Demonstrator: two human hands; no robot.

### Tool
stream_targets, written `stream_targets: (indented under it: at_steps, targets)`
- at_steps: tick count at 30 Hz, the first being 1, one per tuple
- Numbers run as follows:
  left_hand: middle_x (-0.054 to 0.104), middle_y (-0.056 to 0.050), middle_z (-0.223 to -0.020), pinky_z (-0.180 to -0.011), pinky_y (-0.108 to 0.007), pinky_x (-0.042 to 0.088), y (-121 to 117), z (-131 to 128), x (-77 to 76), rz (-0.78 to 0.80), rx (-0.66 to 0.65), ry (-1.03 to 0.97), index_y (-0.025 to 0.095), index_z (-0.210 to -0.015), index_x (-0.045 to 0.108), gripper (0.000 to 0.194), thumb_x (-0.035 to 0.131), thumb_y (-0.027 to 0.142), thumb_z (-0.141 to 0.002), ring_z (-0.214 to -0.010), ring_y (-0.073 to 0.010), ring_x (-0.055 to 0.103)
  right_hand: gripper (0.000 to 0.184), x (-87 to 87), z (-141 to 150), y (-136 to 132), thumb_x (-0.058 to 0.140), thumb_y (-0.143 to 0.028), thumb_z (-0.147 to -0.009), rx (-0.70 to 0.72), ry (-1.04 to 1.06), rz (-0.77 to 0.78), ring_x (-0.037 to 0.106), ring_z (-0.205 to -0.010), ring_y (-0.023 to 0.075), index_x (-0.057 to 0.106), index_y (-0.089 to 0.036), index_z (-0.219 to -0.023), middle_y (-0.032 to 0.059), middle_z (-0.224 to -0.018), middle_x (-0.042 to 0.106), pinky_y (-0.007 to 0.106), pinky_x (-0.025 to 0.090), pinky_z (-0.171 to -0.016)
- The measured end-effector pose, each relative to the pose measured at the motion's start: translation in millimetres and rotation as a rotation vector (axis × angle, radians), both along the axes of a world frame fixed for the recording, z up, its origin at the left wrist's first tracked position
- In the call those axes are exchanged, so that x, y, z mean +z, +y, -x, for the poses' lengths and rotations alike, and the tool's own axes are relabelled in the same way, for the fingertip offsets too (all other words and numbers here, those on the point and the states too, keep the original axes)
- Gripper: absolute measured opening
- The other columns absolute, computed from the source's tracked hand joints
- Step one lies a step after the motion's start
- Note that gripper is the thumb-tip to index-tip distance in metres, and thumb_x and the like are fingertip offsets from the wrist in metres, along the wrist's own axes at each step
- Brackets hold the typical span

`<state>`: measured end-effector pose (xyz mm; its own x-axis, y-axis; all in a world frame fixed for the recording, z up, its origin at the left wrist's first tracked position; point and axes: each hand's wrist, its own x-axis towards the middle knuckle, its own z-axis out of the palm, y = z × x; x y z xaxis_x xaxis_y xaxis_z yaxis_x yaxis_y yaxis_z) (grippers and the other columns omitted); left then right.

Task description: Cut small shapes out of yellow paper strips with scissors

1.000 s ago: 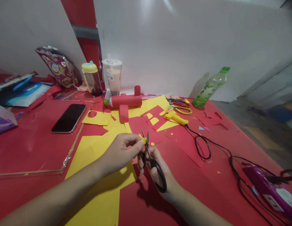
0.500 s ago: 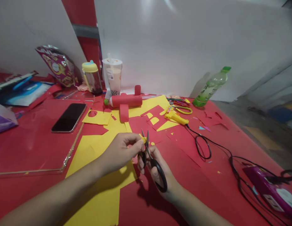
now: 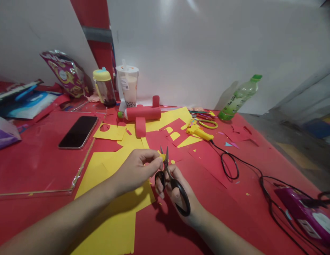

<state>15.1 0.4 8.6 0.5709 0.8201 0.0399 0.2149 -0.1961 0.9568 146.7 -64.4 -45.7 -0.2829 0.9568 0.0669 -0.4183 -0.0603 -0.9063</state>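
Observation:
Between thumb and forefinger, my left hand (image 3: 143, 163) pinches a small yellow paper piece (image 3: 162, 157). My right hand (image 3: 184, 198) has its fingers through the black handles of a pair of scissors (image 3: 183, 202). The scissors' blades point away from me and stand a little apart, with the paper at them. Beneath my hands lie yellow paper sheets (image 3: 108, 226) on the red table. Beyond them rests a red paper-wrapped bottle (image 3: 146, 113) on its side, with red paper strips attached and a green end at its left.
A phone (image 3: 78, 132) lies at left. Behind stand a yellow-lidded bottle (image 3: 104, 88) and a bubble tea cup (image 3: 129, 86). At right are a yellow glue gun (image 3: 199, 134) with its cord, a green-capped bottle (image 3: 239, 99) and a purple power strip (image 3: 304, 212). Paper scraps lie scattered.
The scissors' handles have spread slightly wider apart in my right hand. My left hand keeps its pinch on the yellow paper at nearly the same place.

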Motion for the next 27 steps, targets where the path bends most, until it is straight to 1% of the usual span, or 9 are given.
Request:
stream_targets:
  at_steps: [6, 11, 17, 27]
  targets:
    - [0.035, 0.007, -0.046, -0.045, -0.017, 0.029, 1.6, 1.5, 0.0, -0.051, 0.011, 0.029, 0.015, -0.049, 0.041, 0.027, 0.04, 0.019, -0.076, -0.044, -0.0046, 0.032, 0.038, 1.9, -0.8, -0.5, 0.056, -0.055, -0.067, 0.014, 0.024, 0.016, 0.032, -0.053, 0.0098, 0.036, -0.025, -0.078, -0.0037, -0.065, 0.041, 0.022, 0.026, -0.048]
    - [0.034, 0.007, -0.046, -0.045, -0.017, 0.028, 1.8, 1.3, 0.5, -0.067, 0.024, 0.031, 0.015, -0.049, 0.041, 0.026, 0.041, 0.018, -0.075, -0.044, -0.0045, 0.031, 0.038, 3.5, -0.2, 0.6, 0.057, -0.053, -0.067, 0.032, 0.033, 0.003, 0.028, -0.051, 0.0086, 0.035, -0.024, -0.076, -0.0048, -0.064, 0.039, 0.021, 0.023, -0.047]
    - [0.035, 0.008, -0.046, -0.043, -0.016, 0.027, 1.3, 1.7, 0.5, -0.059, 0.024, 0.026, 0.014, -0.05, 0.042, 0.025, 0.041, 0.017, -0.074, -0.043, -0.0041, 0.031, 0.037, 2.6, 0.4, 1.3, 0.057, -0.052, -0.069, 0.046, 0.064, -0.013, 0.027, -0.052, 0.0076, 0.034, -0.023, -0.077, -0.0049, -0.064, 0.039, 0.02, 0.021, -0.047]
    - [0.035, 0.008, -0.045, -0.045, -0.017, 0.029, 0.6, 0.0, -0.1, -0.051, 0.048, 0.013, 0.014, -0.051, 0.044, 0.025, 0.041, 0.019, -0.075, -0.043, -0.0045, 0.032, 0.037, 1.8, 0.6, -0.2, 0.056, -0.052, -0.069, 0.032, 0.049, -0.029, 0.027, -0.052, 0.0081, 0.034, -0.024, -0.078, -0.0046, -0.064, 0.038, 0.022, 0.022, -0.048]
